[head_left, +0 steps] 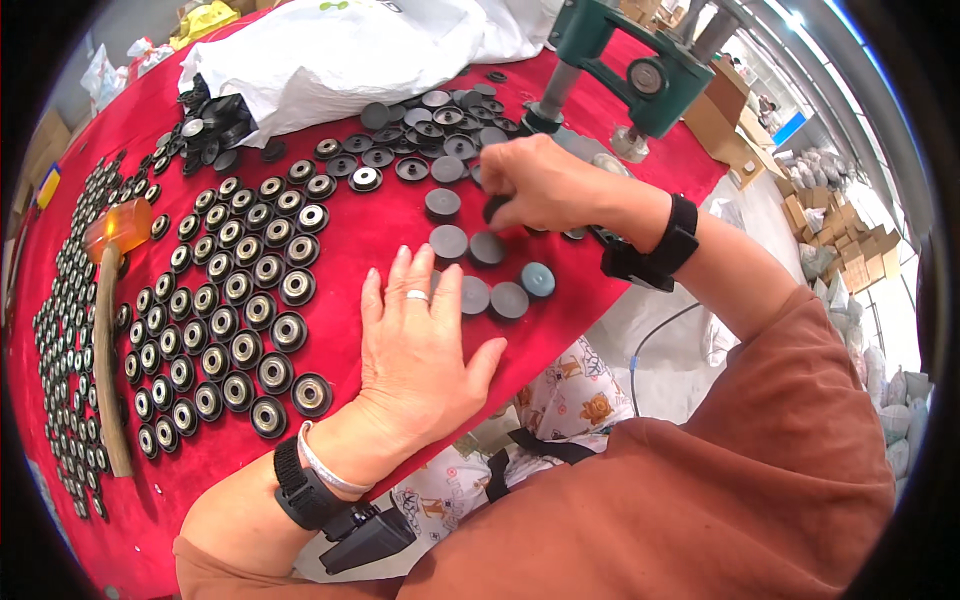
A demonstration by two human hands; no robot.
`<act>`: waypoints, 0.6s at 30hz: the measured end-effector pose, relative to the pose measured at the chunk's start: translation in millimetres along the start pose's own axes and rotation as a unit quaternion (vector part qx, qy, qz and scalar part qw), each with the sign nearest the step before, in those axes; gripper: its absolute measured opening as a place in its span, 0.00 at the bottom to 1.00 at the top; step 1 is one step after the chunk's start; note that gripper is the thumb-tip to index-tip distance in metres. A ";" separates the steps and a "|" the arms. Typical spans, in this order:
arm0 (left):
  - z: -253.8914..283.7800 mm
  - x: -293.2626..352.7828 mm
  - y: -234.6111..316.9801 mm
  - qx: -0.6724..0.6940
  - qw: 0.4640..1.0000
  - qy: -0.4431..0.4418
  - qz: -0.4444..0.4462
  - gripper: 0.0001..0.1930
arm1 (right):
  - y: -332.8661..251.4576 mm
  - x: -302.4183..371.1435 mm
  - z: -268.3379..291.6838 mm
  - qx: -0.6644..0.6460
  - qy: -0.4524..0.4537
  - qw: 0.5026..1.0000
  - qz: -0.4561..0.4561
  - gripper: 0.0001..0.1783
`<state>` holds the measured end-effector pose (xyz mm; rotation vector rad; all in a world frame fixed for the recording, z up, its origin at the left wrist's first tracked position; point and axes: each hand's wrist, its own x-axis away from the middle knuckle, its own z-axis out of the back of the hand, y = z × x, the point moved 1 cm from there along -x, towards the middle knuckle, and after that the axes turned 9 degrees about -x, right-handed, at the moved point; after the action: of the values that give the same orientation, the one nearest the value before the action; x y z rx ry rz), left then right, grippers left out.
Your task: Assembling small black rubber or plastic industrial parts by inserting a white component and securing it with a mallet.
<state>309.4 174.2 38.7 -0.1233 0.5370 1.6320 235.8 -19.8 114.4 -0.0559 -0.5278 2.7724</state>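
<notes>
Grey discs (448,243) beside flat, spread left fingers (397,285), dark disc (494,208) between pinched right fingers (493,170), green-printed white bag (340,65) behind

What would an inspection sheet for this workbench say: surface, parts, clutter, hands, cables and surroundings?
Surface: red cloth, bearing many discs.
Parts: black-rimmed discs with metal centres, in rows; smooth grey discs; one blue-grey disc; green press-like machine.
Clutter: white sack at the far side; orange-headed mallet lying among discs.
Left hand: open, palm down, partly over grey discs.
Right hand: pinching a dark disc.
Cables: one thin dark cable beyond the cloth's edge.
Surroundings: cardboard boxes piled at right.
</notes>
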 end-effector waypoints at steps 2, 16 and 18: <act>1.5 -1.6 1.6 -0.001 1.000 -0.003 -0.001 0.35 | 2.7 -19.8 -1.1 -0.005 0.031 0.998 0.045 0.15; 3.3 -2.6 -0.2 0.024 1.000 -0.017 -0.007 0.33 | -19.7 -94.1 -46.2 0.199 0.022 0.972 0.120 0.13; 4.0 -2.9 -1.3 0.028 0.999 -0.015 -0.007 0.33 | -19.4 -94.9 -47.8 0.216 0.009 0.967 0.138 0.12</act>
<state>312.0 173.3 43.0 -0.0605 0.5572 1.6023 336.3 -15.8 75.0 -0.0591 0.1076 3.0871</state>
